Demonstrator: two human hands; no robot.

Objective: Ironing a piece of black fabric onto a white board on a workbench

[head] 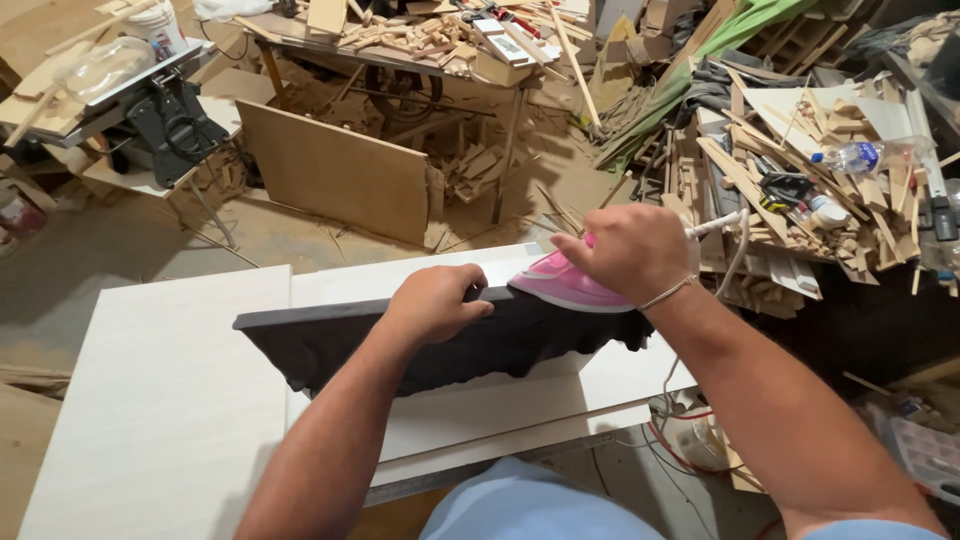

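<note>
left hand (pixel 437 303) pins dark panel (pixel 330 345); right hand (pixel 628 252) grips pink iron (pixel 562 287).

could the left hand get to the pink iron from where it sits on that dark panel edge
Probably yes. The left hand rests on the top edge of the dark panel, beside the pink iron, with nothing between them; but the right hand already covers the iron's handle.

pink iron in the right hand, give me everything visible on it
The pink iron looks like glossy plastic, pink above with a paler band along its lower edge. Its pointed nose aims left and it sits flat on the top edge of the dark panel standing on the white boards. The right hand covers its handle, hiding the rear; a white cord trails right. The left hand grips the panel edge just left of the nose, apart from it.
</note>
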